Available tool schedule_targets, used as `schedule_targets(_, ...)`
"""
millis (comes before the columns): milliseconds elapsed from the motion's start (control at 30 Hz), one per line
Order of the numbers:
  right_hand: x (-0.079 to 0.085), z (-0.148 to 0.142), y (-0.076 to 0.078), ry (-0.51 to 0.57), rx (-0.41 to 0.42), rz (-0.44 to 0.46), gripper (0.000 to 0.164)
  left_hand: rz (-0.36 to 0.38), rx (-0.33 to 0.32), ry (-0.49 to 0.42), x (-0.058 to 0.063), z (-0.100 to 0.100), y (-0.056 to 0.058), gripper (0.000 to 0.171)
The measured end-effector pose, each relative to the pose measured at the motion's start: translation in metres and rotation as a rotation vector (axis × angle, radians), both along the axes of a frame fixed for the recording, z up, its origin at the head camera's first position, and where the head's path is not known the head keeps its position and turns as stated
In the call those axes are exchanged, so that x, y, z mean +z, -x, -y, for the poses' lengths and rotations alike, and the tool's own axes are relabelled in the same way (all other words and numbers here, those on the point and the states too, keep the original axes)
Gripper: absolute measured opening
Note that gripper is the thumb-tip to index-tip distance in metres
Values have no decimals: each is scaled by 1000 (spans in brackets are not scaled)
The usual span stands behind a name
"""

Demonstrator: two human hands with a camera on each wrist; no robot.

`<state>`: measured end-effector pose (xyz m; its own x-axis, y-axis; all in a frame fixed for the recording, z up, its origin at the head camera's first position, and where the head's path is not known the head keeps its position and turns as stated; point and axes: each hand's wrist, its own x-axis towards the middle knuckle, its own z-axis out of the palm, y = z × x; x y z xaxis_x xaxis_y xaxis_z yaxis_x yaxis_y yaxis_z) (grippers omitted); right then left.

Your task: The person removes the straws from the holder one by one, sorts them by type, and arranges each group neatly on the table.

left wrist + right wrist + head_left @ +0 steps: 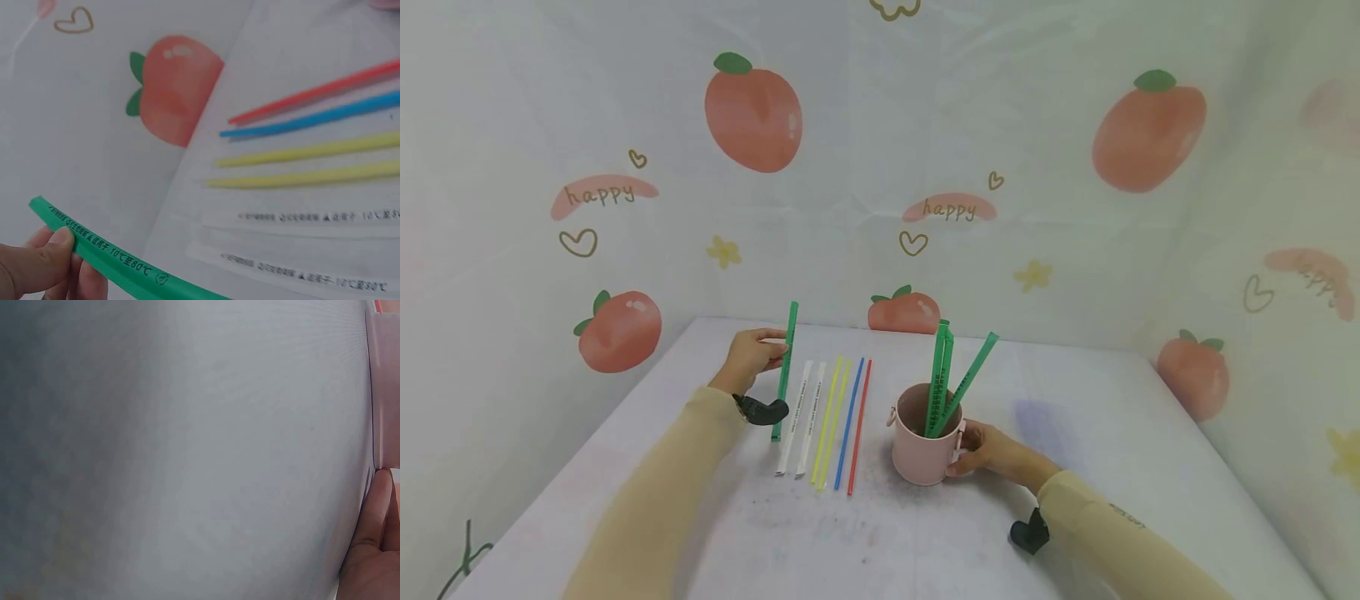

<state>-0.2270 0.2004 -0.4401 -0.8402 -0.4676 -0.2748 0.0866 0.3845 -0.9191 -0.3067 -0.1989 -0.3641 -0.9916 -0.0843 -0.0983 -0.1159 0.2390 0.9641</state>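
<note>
Head view: The left hand (748,357) pinches a green wrapped straw (786,367) between thumb and fingers. The straw is at the left of the row on the table (880,550), with its far end against the backdrop (850,208); contact between its near end and the table cannot be determined. The row lies side by side, left to right: 2 white wrapped straws (810,421), 2 yellow straws (826,421), 1 blue straw (849,423) and 1 red straw (860,427). To the right of the row, a pink cup (919,462) stands upright and contains 3 green straws (936,387), 1 of them leaning right. The right hand (1003,454) grips the cup at its right handle.

Left wrist view: The thumb presses the green wrapped straw against the fingers close to 1 end. Black print runs along the wrapper. The red, blue, yellow and white wrapped straws lie apart from the held straw.

Right wrist view: Part of the cup wall shows at the right edge, with a fingertip at its lower edge. The grip on the handle is outside this view.
</note>
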Motion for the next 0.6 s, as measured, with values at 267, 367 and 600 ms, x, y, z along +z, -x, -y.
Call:
schedule_targets(267, -1, 0, 0, -18, -15, 2, 66, 83, -6, 39, -31, 7, 2, 38)
schedule_targets(367, -1, 1, 0, -20, -18, 0, 65, 115, 1, 68, -39, 8, 2, 37)
schedule_targets(600, -1, 2, 0, -24, -28, 4, 68, 179, 16, 151, -55, 10, 2, 35)
